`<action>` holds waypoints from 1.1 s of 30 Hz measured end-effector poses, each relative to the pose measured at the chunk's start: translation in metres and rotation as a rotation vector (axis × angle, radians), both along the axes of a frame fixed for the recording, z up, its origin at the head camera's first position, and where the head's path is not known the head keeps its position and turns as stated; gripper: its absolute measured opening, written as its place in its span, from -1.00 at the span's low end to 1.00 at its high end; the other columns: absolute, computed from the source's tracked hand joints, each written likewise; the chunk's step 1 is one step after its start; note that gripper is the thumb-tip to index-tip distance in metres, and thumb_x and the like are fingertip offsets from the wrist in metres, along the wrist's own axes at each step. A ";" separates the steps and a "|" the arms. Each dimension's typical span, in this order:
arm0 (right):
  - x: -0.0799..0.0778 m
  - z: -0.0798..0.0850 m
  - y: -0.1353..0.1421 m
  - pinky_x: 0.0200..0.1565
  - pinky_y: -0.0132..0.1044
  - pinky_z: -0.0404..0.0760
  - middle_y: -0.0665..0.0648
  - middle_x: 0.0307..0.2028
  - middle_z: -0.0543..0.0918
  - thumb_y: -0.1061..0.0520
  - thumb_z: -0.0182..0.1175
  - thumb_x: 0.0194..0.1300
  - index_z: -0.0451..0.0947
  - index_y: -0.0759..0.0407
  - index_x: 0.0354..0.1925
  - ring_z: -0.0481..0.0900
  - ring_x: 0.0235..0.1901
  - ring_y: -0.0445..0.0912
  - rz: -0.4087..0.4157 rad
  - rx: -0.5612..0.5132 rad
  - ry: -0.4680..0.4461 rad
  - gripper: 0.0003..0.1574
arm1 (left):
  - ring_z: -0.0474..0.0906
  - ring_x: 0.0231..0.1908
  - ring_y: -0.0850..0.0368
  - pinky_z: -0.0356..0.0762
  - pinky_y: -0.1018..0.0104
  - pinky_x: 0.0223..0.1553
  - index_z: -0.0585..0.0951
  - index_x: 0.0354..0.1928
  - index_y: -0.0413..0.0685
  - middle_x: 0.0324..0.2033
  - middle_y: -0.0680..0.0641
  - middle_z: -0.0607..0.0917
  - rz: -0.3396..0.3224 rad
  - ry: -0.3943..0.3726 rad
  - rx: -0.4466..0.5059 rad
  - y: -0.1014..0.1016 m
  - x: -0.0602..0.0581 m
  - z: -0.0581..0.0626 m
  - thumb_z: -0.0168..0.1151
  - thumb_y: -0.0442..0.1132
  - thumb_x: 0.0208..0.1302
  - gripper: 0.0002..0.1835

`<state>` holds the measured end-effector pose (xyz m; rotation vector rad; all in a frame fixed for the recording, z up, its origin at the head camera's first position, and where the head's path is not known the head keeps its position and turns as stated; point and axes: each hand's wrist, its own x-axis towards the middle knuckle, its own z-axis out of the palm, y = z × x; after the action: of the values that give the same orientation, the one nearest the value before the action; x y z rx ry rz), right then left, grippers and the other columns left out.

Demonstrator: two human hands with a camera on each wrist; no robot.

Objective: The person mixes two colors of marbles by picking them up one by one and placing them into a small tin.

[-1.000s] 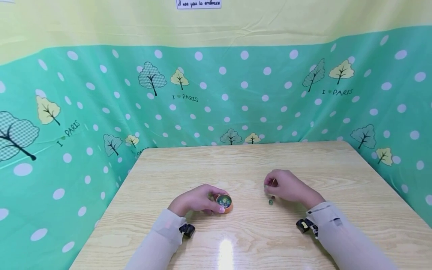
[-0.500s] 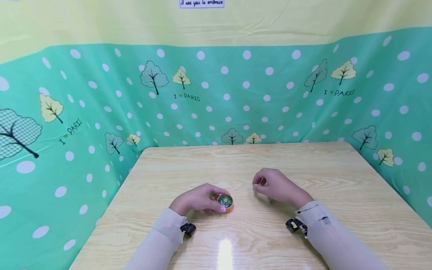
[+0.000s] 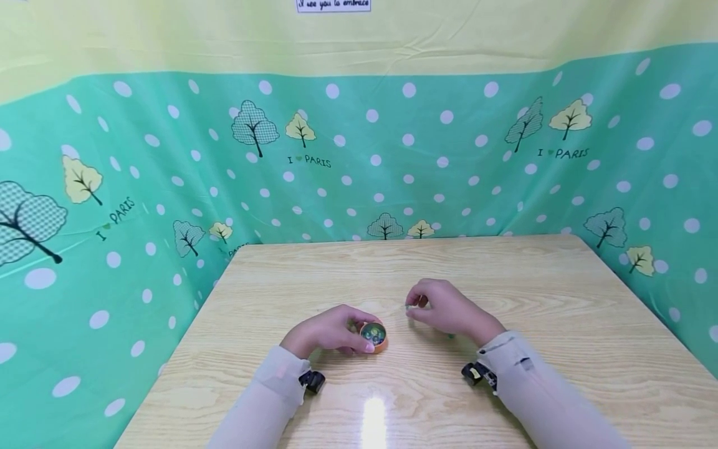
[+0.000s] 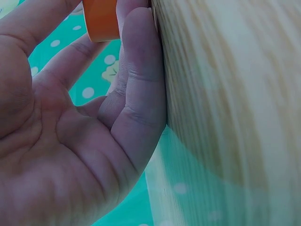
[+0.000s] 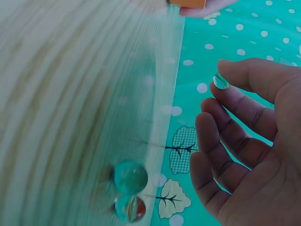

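Observation:
My left hand (image 3: 332, 330) grips a small round orange tin (image 3: 383, 347) on the table, thumb and fingers around its side. Several glass marbles (image 3: 373, 335) lie inside the tin. In the left wrist view only part of the tin's orange wall (image 4: 101, 21) shows. Off to the tin's right, my right hand (image 3: 449, 307) pinches a clear greenish marble (image 5: 220, 81) between thumb and index finger, above the table. Two more marbles, a green one (image 5: 130, 177) and a clear one with a red swirl (image 5: 130, 209), rest on the table near the right hand.
The light wood-grain table (image 3: 314, 268) stretches out beyond both hands. Behind it and along both sides hangs a green curtain (image 3: 404, 162) with white dots and printed trees. A bright light reflection lies on the table's near part.
My right hand has carried the pinched marble leftward, closer to the tin, and now hides most of the marbles on the table in the head view. The left hand has stayed with the tin.

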<state>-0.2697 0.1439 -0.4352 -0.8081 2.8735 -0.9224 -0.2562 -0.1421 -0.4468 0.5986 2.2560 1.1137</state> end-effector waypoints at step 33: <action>0.001 0.000 -0.033 -0.09 -0.26 0.62 -0.19 -0.30 0.64 0.04 0.43 0.29 0.72 -0.06 -0.21 0.59 -0.23 -0.22 0.088 -0.017 0.007 -0.90 | 0.67 -0.40 0.05 0.68 0.18 -0.34 0.68 0.23 0.21 -0.14 -0.05 0.72 0.007 -0.020 0.013 0.000 0.000 0.002 0.54 -0.13 0.23 -0.49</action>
<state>-0.2684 0.1110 -0.4356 -0.9325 2.8140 -0.9369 -0.2560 -0.1422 -0.4445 0.5833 2.2369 1.1341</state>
